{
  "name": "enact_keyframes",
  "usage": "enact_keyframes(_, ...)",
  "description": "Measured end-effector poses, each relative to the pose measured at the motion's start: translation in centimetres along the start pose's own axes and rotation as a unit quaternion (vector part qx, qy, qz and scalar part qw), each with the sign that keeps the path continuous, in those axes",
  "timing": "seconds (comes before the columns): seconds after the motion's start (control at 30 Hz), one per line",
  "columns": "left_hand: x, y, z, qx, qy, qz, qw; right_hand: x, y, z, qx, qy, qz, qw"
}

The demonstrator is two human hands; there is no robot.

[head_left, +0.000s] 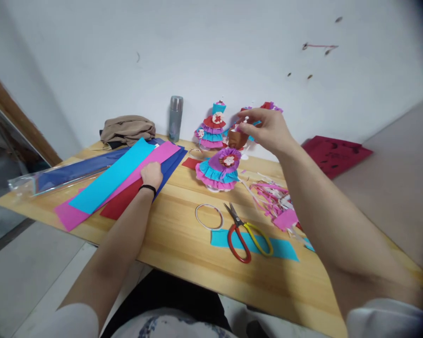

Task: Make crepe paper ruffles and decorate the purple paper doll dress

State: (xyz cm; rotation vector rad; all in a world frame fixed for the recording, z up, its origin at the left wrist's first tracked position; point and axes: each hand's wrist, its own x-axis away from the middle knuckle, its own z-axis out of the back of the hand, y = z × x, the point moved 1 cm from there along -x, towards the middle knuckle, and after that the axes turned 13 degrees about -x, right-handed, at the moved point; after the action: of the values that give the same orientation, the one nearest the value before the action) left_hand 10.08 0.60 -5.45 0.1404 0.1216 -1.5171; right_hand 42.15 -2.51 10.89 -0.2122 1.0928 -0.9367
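My right hand (pixel 264 127) is raised, thumb and fingers pinched at the top of a small paper-dressed figure (pixel 223 165). The figure has a brown bodice, a purple, blue and pink ruffled skirt and a flower at the waist. It leans, with its white base at the table. My left hand (pixel 152 175) is curled closed on the coloured paper strips (pixel 114 173), in blue, pink, red and navy; its fingertips are hidden. Scissors (pixel 238 225) with one red and one yellow handle lie partly over a blue paper strip (pixel 282 249), beside a white ring (pixel 209 216).
Another ruffled figure (pixel 212 129) stands by the wall, with more partly behind my right hand. A flask (pixel 176 118) and a brown cloth (pixel 129 129) are at the back. Paper scraps (pixel 273 197) lie right, near a dark red bag (pixel 333 154). A plastic-wrapped navy pack (pixel 74 171) lies left.
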Motion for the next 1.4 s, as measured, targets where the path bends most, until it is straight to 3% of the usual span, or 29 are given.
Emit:
enact_keyframes(0.2,0.6,1.8,0.8,0.013,0.002,-0.068,0.998,1.0,-0.8,0.5,0.003,0.061,0.039,0.997)
enact_keyframes(0.33,1.8,3.4,1.6,0.034,-0.026,-0.146,0.988,4.9,-3.8,0.6,0.019,0.184,0.139,0.973)
enact_keyframes(0.37,2.2,3.8,2.0,0.041,-0.037,-0.169,0.984,6.4,-4.6,0.3,0.004,0.185,0.166,0.969)
enact_keyframes(0.4,2.6,4.2,2.4,0.049,-0.05,-0.196,0.978,8.0,-5.1,-0.1,-0.015,0.154,0.178,0.972)
enact_keyframes(0.43,3.1,4.6,2.9,0.061,-0.063,-0.232,0.969,9.7,-5.5,-0.8,-0.035,0.076,0.172,0.981)
enact_keyframes(0.5,4.3,5.6,3.8,0.092,-0.101,-0.322,0.937,12.8,-5.5,-2.4,-0.068,-0.158,0.133,0.976)
enact_keyframes(0.53,5.0,6.1,4.2,0.123,-0.141,-0.41,0.893,14.2,-5.2,-3.3,-0.077,-0.263,0.1,0.957)
enact_keyframes(0.6,6.5,7.0,4.5,0.159,-0.211,-0.539,0.8,16.3,-4.1,-4.7,-0.064,-0.365,0.025,0.928)
enact_keyframes(0.63,7.2,7.4,4.5,0.162,-0.23,-0.578,0.766,17.0,-3.6,-5.2,-0.054,-0.386,0.001,0.921)
enact_keyframes(0.67,7.8,7.7,4.4,0.154,-0.235,-0.598,0.751,17.5,-3.1,-5.6,-0.048,-0.392,-0.013,0.919)
enact_keyframes(0.83,8.7,8.1,2.8,0.144,-0.19,-0.596,0.767,18.1,-1.3,-4.8,-0.043,-0.36,-0.059,0.93)
enact_keyframes(0.93,8.2,7.5,2.2,0.13,-0.175,-0.584,0.782,18.0,-0.7,-2.8,0.019,-0.279,-0.167,0.945)
enact_keyframes(1.07,8.8,7.3,2.9,0.095,-0.124,-0.561,0.813,18.5,-0.6,-2.0,0.169,-0.313,-0.291,0.888)
enact_keyframes(1.13,10.3,7.8,3.6,0.101,-0.082,-0.553,0.823,18.8,-0.6,-2.6,0.212,-0.322,-0.301,0.872)
enact_keyframes(1.2,12.3,8.8,4.1,0.11,-0.061,-0.57,0.812,19.2,-0.6,-3.5,0.225,-0.314,-0.3,0.872)
enact_keyframes(1.3,14.9,10.2,3.5,0.042,-0.058,-0.59,0.804,19.5,-0.5,-4.4,0.214,-0.298,-0.302,0.88)
enact_keyframes(1.4,15.7,10.7,2.6,0.018,-0.04,-0.599,0.799,19.5,-0.7,-4.3,0.218,-0.285,-0.311,0.88)
